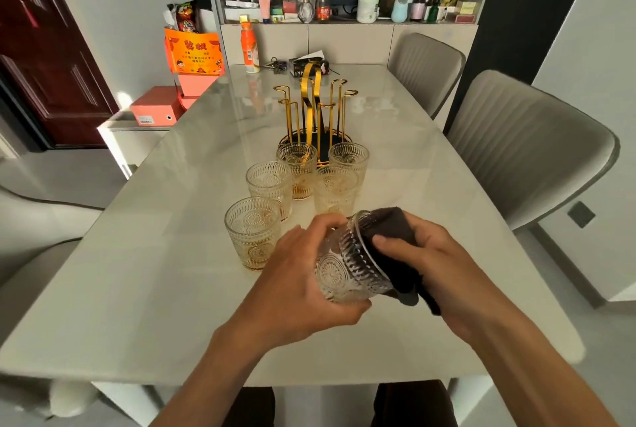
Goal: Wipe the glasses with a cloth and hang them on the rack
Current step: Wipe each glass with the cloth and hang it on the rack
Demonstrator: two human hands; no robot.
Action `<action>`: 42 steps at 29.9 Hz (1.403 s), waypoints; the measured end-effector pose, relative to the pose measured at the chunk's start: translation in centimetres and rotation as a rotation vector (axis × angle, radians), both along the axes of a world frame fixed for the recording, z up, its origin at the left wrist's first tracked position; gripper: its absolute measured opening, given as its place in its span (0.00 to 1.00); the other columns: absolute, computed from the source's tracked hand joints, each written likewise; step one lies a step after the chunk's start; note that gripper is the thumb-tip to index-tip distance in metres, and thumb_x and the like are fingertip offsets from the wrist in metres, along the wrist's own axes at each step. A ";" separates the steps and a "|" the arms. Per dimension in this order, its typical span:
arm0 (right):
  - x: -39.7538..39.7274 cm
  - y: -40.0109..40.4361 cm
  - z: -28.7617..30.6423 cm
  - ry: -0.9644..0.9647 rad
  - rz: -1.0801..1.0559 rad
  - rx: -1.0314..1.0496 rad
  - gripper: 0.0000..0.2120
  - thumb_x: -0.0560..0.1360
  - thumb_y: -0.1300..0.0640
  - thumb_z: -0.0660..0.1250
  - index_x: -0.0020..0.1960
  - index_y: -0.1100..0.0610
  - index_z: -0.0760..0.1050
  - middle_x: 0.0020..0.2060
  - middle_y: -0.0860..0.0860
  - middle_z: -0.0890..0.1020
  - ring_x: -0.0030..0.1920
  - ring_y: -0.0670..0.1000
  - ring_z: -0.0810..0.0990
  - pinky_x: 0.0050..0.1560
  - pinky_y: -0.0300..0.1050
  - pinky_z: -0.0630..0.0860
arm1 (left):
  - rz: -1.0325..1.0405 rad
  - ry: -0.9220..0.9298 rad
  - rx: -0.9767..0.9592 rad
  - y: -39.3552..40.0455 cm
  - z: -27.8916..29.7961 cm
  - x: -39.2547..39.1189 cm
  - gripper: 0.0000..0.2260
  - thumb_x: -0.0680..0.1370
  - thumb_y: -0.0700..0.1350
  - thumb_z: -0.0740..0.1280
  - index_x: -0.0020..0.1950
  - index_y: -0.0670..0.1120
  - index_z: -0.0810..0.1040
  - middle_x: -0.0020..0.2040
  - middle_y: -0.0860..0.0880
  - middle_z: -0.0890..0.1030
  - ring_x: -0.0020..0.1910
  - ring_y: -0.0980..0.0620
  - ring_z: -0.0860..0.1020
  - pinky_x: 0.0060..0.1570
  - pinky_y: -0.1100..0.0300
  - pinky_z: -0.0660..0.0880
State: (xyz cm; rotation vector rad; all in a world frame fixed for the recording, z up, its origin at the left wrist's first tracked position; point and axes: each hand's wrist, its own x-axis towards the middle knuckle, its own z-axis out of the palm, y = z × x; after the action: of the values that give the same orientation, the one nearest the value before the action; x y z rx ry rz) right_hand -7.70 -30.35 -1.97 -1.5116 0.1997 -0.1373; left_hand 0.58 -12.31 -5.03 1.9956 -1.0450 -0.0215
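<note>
1. A patterned glass [347, 265] is held tilted above the near part of the table [137, 289], its mouth turned to the right.
2. The left hand [303, 285] grips its base, fingers curled over the top and thumb underneath.
3. The right hand [444, 268] pinches a dark cloth [395, 230] against the rim, thumb on the outside; the cloth is draped over the mouth.
4. Five more glasses stand upright in a cluster just beyond: the nearest [253, 232], one behind it [270, 187], and three [323, 175] closer to the rack.
5. The gold rack [315, 106] stands just behind them, its hooks bare.
6. Two grey chairs [523, 147] sit along the right side.
</note>
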 end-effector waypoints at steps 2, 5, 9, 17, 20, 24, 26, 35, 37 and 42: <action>0.1 -0.3 -0.2 0.071 0.041 -0.141 0.07 0.80 0.66 0.67 0.52 0.57 0.82 0.34 0.51 0.85 0.28 0.43 0.83 0.21 0.33 0.70 | 0.062 -0.329 0.092 -0.3 0.0 0.1 0.35 0.65 0.60 0.76 0.68 0.58 0.67 0.56 0.59 0.79 0.55 0.51 0.77 0.72 0.42 0.67; 0.3 0.1 -1.2 0.050 -0.071 -0.216 0.05 0.78 0.66 0.69 0.48 0.58 0.82 0.33 0.52 0.85 0.28 0.44 0.83 0.22 0.32 0.71 | 0.064 -0.506 0.116 -0.6 -0.3 0.5 0.36 0.66 0.58 0.78 0.70 0.56 0.67 0.58 0.54 0.79 0.57 0.49 0.78 0.75 0.39 0.64; -0.4 0.7 -2.8 -0.010 -0.122 0.130 0.12 0.78 0.55 0.65 0.45 0.50 0.88 0.40 0.51 0.89 0.41 0.49 0.88 0.38 0.39 0.83 | -0.078 -0.111 -0.319 0.2 -0.5 1.5 0.32 0.69 0.56 0.78 0.70 0.57 0.71 0.64 0.60 0.75 0.64 0.56 0.76 0.65 0.61 0.72; -0.2 1.0 -0.6 -0.180 -0.109 -0.310 0.09 0.78 0.53 0.66 0.55 0.57 0.75 0.39 0.51 0.84 0.30 0.52 0.82 0.24 0.40 0.72 | 0.100 0.476 -0.445 -1.7 0.2 0.5 0.17 0.75 0.68 0.58 0.51 0.62 0.80 0.49 0.64 0.83 0.49 0.67 0.80 0.53 0.62 0.74; -0.6 1.2 -1.5 -0.167 -0.168 -0.183 0.03 0.82 0.61 0.66 0.55 0.59 0.76 0.37 0.56 0.83 0.28 0.55 0.82 0.21 0.38 0.68 | 0.130 0.430 -0.522 -1.9 -0.3 0.0 0.17 0.77 0.67 0.59 0.51 0.58 0.80 0.48 0.60 0.83 0.49 0.64 0.80 0.52 0.64 0.74; -0.6 2.4 -1.8 -0.090 -0.041 0.005 0.06 0.80 0.62 0.68 0.55 0.61 0.77 0.31 0.46 0.81 0.23 0.41 0.74 0.19 0.34 0.65 | 0.152 0.110 -0.707 -1.5 -1.7 -1.0 0.08 0.82 0.52 0.59 0.55 0.54 0.77 0.50 0.61 0.79 0.50 0.61 0.78 0.52 0.68 0.74; -0.1 1.4 -1.4 -0.172 -0.070 -0.340 0.04 0.81 0.58 0.68 0.55 0.57 0.76 0.36 0.48 0.82 0.26 0.44 0.79 0.22 0.36 0.70 | 0.150 0.359 -0.570 -1.4 -0.8 0.1 0.15 0.78 0.62 0.59 0.52 0.56 0.80 0.49 0.60 0.82 0.51 0.59 0.80 0.56 0.61 0.77; 0.5 2.7 -1.7 -0.140 -0.102 -0.121 0.05 0.82 0.61 0.67 0.54 0.54 0.80 0.41 0.47 0.87 0.39 0.44 0.85 0.35 0.35 0.76 | 0.165 0.179 -0.708 -1.0 -0.7 0.5 0.13 0.83 0.52 0.54 0.54 0.57 0.79 0.50 0.61 0.82 0.51 0.59 0.80 0.50 0.64 0.76; 0.8 1.8 -1.2 -0.203 -0.152 -0.457 0.05 0.80 0.53 0.67 0.54 0.51 0.77 0.39 0.47 0.84 0.36 0.47 0.83 0.36 0.40 0.74 | 0.225 0.449 -0.535 -1.1 0.3 1.7 0.16 0.79 0.59 0.56 0.46 0.60 0.83 0.46 0.59 0.84 0.50 0.57 0.82 0.48 0.58 0.76; 0.5 2.4 -1.6 -0.185 -0.112 0.043 0.11 0.75 0.54 0.67 0.53 0.55 0.83 0.43 0.50 0.88 0.37 0.45 0.87 0.32 0.33 0.78 | 0.180 0.151 -0.756 -2.1 0.3 -0.6 0.11 0.83 0.54 0.57 0.54 0.55 0.79 0.52 0.59 0.82 0.54 0.57 0.80 0.55 0.60 0.76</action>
State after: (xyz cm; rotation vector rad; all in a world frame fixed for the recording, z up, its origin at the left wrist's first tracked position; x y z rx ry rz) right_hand -7.18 -27.92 -3.55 -1.4359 0.1382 -0.3590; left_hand -0.06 -14.41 -4.70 1.3595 -0.6357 0.2762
